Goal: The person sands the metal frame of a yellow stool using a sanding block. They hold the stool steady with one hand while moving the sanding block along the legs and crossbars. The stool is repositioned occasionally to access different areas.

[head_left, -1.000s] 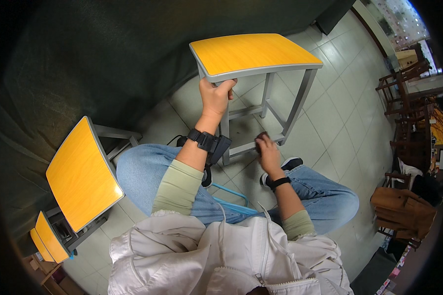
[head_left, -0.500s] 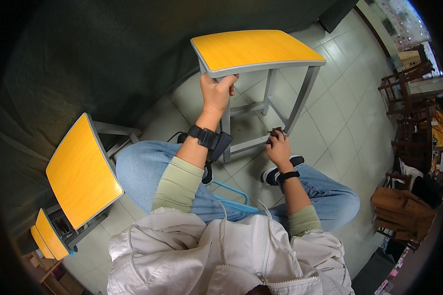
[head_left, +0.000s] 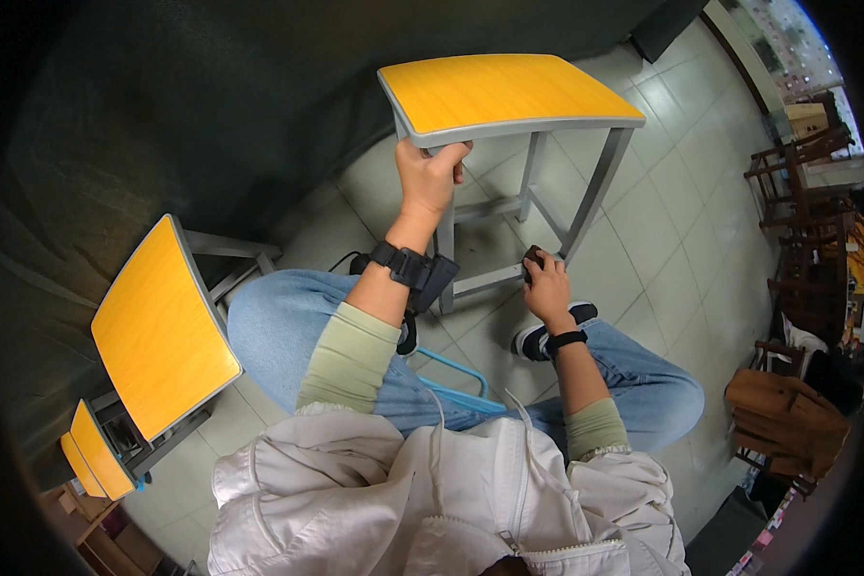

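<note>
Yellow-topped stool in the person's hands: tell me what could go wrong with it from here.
The yellow-topped stool might tip or twist if the left hand, gripping just beneath its near left corner, loosens.

The dark brown item in the right hand could slip off the narrow lower bar, and knuckles might knock the frame.

If the stool shifts toward the person, a leg could catch the right shoe, which is close to it.

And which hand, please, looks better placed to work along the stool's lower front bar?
The right hand, probably: it is at the gray lower bar, holding a small dark object. The left hand grips the stool higher up, just beneath its yellow top.
</note>
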The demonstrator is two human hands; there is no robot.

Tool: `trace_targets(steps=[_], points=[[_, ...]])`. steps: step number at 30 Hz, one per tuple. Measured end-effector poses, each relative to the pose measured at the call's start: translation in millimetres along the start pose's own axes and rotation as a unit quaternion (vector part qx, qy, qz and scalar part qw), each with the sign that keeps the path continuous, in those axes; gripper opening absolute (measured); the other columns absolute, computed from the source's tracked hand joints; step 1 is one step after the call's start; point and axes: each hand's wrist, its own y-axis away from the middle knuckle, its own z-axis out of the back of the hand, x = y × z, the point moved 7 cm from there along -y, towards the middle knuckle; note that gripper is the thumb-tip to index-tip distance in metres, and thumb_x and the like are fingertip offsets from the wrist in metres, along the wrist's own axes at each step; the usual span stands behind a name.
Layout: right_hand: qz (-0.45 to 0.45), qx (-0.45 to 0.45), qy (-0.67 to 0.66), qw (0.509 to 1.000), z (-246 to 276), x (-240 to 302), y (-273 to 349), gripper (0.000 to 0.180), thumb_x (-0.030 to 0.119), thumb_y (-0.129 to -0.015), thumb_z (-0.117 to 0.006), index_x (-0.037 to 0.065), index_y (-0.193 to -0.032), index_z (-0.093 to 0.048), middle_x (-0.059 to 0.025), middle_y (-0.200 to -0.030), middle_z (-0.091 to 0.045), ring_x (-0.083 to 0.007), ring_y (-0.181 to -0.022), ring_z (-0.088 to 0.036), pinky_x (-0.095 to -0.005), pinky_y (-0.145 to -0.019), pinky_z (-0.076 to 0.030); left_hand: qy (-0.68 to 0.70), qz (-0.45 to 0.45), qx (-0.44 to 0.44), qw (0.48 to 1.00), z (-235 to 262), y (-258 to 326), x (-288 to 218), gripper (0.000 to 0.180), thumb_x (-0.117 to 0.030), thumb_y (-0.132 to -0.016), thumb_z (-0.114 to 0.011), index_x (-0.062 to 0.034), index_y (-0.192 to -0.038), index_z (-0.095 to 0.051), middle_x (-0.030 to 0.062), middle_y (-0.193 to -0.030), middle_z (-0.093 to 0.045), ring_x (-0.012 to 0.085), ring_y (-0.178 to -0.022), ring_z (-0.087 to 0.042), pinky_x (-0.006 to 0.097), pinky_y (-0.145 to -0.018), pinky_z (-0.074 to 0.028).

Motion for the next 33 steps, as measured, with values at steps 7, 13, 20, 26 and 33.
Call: trace_targets(steps=[7,13,20,26,33], points=[[0.041,0.004,-0.009,0.999,-9.9,16.5,9.4,0.038,0.010,-0.073,-0.067,0.017,-0.110,-0.068,-0.0088,-0.124,-0.054,-0.0309,-0.107,-0.052,-0.0422,-0.089,-0.044,0.007,-0.004,-0.001,1.000,0.1,-1.8,0.2,0.011,-0.005,-0.071,-0.065,0.0054,-0.072,-0.062,0.0058,-0.059,-0.059,0.0126,-0.041,-0.050,0.025,-0.040,-0.038],[0.014,-0.025,0.061,0.998,1.4,6.8,4.3,0.029,0.013,-0.081,-0.057,0.021,-0.105,-0.071,-0.0041,-0.114,-0.059,-0.0266,-0.104,-0.053,-0.0395,-0.086,-0.043,0.007,-0.006,-0.009,1.000,0.5,2.7,-0.8,0.011,-0.005,-0.071,-0.065,0.0056,-0.070,-0.062,0.0057,-0.058,-0.058,0.0126,-0.041,-0.050,0.025,-0.040,-0.038],[0.040,0.006,0.054,0.998,-4.5,17.8,5.2,0.027,0.017,-0.085,-0.055,0.023,-0.106,-0.071,-0.0061,-0.108,-0.058,-0.0274,-0.100,-0.053,-0.0390,-0.084,-0.043,0.001,-0.011,0.006,1.000,0.3,1.0,-0.4,0.011,-0.005,-0.072,-0.065,0.0055,-0.071,-0.062,0.0056,-0.058,-0.058,0.0126,-0.041,-0.050,0.025,-0.040,-0.038],[0.032,0.047,0.076,0.996,-7.6,15.2,2.4,0.024,0.018,-0.084,-0.056,0.022,-0.102,-0.072,-0.0060,-0.102,-0.058,-0.0261,-0.099,-0.053,-0.0389,-0.080,-0.042,-0.025,-0.003,0.014,1.000,-0.6,4.3,-0.8,0.010,-0.004,-0.072,-0.060,0.0048,-0.076,-0.064,0.0070,-0.069,-0.062,0.0135,-0.048,-0.052,0.026,-0.042,-0.040],[0.017,-0.019,0.140,0.990,6.4,10.3,-1.0,0.022,0.022,-0.084,-0.056,0.019,-0.098,-0.073,-0.0070,-0.101,-0.057,-0.0274,-0.100,-0.052,-0.0405,-0.080,-0.042,0.000,-0.015,0.009,1.000,0.2,2.4,0.9,0.010,-0.004,-0.072,-0.063,0.0055,-0.073,-0.063,0.0066,-0.062,-0.060,0.0132,-0.043,-0.051,0.026,-0.040,-0.039]])
